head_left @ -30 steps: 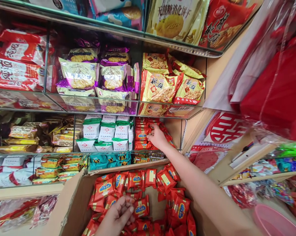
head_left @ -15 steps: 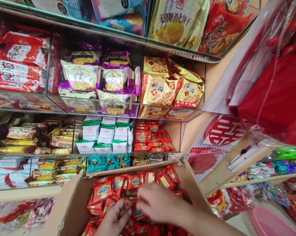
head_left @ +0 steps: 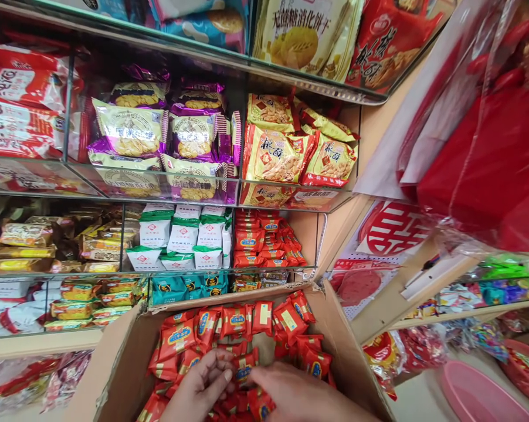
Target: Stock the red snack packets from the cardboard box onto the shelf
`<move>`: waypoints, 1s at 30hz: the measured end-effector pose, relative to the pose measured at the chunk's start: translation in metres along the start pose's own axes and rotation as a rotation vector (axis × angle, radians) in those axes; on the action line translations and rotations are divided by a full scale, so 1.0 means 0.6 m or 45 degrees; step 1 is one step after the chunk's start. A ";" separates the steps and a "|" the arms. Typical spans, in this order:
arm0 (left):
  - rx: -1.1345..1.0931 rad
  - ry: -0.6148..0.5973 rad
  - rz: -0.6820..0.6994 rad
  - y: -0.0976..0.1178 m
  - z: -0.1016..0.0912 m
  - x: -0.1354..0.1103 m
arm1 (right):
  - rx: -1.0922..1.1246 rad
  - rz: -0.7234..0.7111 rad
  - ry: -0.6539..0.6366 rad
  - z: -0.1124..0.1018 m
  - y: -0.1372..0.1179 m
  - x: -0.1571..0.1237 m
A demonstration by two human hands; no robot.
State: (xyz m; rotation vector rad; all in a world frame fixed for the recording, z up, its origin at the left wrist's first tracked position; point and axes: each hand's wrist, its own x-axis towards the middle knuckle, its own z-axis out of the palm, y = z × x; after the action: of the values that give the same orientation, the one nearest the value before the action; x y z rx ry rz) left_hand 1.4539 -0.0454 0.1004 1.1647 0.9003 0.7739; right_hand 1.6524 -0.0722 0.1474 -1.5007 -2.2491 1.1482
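Observation:
Both of my hands are inside an open cardboard box [head_left: 119,357] filled with small red biscuit packets [head_left: 179,335]. My left hand [head_left: 205,384] is over the packets in the left half, its fingers curled in and the thumb close to them. What it holds, if anything, is hidden. To its right, my right hand [head_left: 297,390] reaches in low over the packets. It is smeared by motion and its fingertips are partly hidden, so its grip does not show. One red packet [head_left: 244,368] lies between the two hands.
Behind the box, shelves with glass dividers hold purple-edged biscuits [head_left: 130,132], yellow-and-red packets [head_left: 277,155], green-and-white packets [head_left: 183,234] and stacked red packets [head_left: 249,240]. Red goods in clear plastic [head_left: 488,164] hang at the right. A pink basin [head_left: 480,390] stands lower right.
My right hand has moved down and slightly right, uncovering packets and a bit of the box's inside. My left hand stays curled nearby. The view has shifted slightly.

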 end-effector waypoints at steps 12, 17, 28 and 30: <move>0.062 0.022 -0.153 0.016 0.009 -0.008 | 1.287 0.129 0.550 0.011 -0.018 0.061; 0.062 0.016 -0.112 0.016 0.011 -0.006 | 1.455 0.150 0.570 0.017 0.005 0.060; 0.021 0.015 -0.037 -0.002 -0.004 0.000 | 1.323 -0.011 0.439 0.040 -0.001 0.060; -0.049 0.010 -0.053 -0.003 -0.003 0.000 | 1.424 -0.026 0.329 0.050 -0.004 0.059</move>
State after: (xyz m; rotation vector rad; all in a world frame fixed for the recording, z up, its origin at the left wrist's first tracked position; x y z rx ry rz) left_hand 1.4523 -0.0448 0.0981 1.1067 0.9101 0.7591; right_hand 1.6178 -0.0571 0.1207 -1.0206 -1.0534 1.6463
